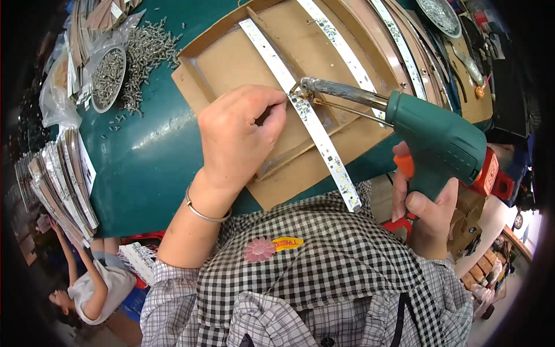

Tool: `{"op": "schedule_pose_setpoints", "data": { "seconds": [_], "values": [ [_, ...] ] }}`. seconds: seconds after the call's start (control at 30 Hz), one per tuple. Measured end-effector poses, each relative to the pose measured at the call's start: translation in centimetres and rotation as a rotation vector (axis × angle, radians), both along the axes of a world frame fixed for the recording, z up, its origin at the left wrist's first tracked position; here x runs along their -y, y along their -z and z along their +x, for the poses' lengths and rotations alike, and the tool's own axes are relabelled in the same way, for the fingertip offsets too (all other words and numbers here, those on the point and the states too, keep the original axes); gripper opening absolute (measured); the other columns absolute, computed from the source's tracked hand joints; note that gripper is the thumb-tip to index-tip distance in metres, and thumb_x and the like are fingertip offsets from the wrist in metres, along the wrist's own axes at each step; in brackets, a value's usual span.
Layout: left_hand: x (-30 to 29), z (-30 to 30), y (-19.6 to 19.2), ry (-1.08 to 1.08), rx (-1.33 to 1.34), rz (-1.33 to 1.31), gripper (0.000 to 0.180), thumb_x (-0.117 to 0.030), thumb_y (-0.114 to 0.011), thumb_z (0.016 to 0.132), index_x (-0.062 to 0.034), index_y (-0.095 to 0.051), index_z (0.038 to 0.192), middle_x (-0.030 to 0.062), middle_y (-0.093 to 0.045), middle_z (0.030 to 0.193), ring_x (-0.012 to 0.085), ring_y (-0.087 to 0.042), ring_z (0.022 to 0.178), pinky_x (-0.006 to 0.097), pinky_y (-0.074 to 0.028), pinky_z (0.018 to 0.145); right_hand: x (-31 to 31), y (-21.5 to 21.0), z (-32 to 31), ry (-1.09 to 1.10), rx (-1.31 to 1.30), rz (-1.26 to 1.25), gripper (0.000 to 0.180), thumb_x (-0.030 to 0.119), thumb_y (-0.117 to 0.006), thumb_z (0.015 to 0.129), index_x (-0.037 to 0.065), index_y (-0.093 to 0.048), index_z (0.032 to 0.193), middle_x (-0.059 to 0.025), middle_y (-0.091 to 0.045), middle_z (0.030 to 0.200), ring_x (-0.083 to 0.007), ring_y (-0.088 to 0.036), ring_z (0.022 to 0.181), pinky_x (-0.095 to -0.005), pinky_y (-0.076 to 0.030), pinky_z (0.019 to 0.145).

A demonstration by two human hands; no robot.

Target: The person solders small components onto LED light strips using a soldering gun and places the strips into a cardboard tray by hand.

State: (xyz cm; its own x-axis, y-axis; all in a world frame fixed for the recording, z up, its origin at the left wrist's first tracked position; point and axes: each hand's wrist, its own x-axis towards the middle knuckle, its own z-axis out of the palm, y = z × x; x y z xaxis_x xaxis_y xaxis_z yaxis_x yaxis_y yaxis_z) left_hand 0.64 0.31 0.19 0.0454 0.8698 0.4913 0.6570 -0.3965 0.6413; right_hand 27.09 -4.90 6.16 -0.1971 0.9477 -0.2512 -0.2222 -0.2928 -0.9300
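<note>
Dark green worktop carries a shallow brown cardboard tray with low dividers, set at a slant and reaching its near edge. Toward the worktop's left edge stand a round metal dish of small metallic parts and a loose heap of similar parts; bundled long thin strips lie at the near left corner.

Item under work: a narrow white circuit strip with yellow chips, lying diagonally across the tray, its near end projecting past the tray's near edge above a black-and-white checked apron. A second white strip lies farther right inside the tray.

Right hand: fingers wrapped round the handle of a green pistol-shaped soldering gun, its metal tip at the strip's middle. Left hand: fingers closed in a pinch beside that tip; whether anything is held between them cannot be told.

Risks, in this inspector's judgement: a slip of the gun could burn the left fingers, given their closeness to the tip. Overlong heating could damage chips or board. A nudge from the apron against the overhanging end could shift the strip and misplace the joint.
</note>
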Motion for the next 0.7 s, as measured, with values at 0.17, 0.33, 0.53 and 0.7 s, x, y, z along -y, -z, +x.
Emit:
{"op": "schedule_pose_setpoints", "data": {
  "seconds": [0.17, 0.33, 0.53, 0.7],
  "values": [
    [-0.1, -0.1, 0.1, 0.037, -0.069, 0.044, 0.014, 0.004, -0.072, 0.067, -0.0045, -0.066, 0.076, 0.0089, -0.067, 0.075, 0.0237, -0.065, 0.066, 0.031, -0.052, 0.058, -0.1, 0.2, -0.7, 0.034, 0.086, 0.009, 0.076, 0.023, -0.078, 0.074, -0.016, -0.038, 0.125, -0.0253, -0.051, 0.118, -0.0159, -0.054, 0.05, -0.0259, -0.048, 0.037],
    [0.0, -0.2, 0.0, 0.054, -0.095, 0.06, 0.014, 0.006, -0.072, 0.069, -0.0033, -0.067, 0.079, 0.0088, -0.069, 0.078, 0.0205, -0.066, 0.068, 0.028, -0.053, 0.06, 0.0, 0.5, -0.5, 0.032, 0.085, -0.017, 0.078, 0.023, -0.08, 0.073, -0.014, -0.038, 0.127, -0.0254, -0.051, 0.118, -0.0156, -0.054, 0.054, -0.0259, -0.049, 0.039],
    [-0.1, -0.3, -0.1, 0.074, -0.107, 0.051, 0.014, 0.007, -0.072, 0.07, -0.0017, -0.069, 0.081, 0.0089, -0.07, 0.08, 0.0175, -0.067, 0.07, 0.026, -0.054, 0.062, 0.3, 0.6, 0.0, 0.003, 0.164, -0.003, 0.081, 0.025, -0.082, 0.072, -0.014, -0.038, 0.127, -0.0258, -0.052, 0.12, -0.0154, -0.055, 0.056, -0.0256, -0.049, 0.041],
    [-0.1, -0.2, 0.3, 0.062, -0.105, 0.083, 0.017, 0.004, -0.073, 0.067, -0.0053, -0.067, 0.08, 0.0074, -0.069, 0.079, 0.0226, -0.066, 0.069, 0.031, -0.053, 0.061, -0.4, 0.3, -1.1, 0.127, 0.023, 0.078, 0.081, 0.026, -0.081, 0.074, -0.016, -0.036, 0.127, -0.0249, -0.057, 0.105, -0.0154, -0.054, 0.049, -0.025, -0.047, 0.037]
  ]
}}
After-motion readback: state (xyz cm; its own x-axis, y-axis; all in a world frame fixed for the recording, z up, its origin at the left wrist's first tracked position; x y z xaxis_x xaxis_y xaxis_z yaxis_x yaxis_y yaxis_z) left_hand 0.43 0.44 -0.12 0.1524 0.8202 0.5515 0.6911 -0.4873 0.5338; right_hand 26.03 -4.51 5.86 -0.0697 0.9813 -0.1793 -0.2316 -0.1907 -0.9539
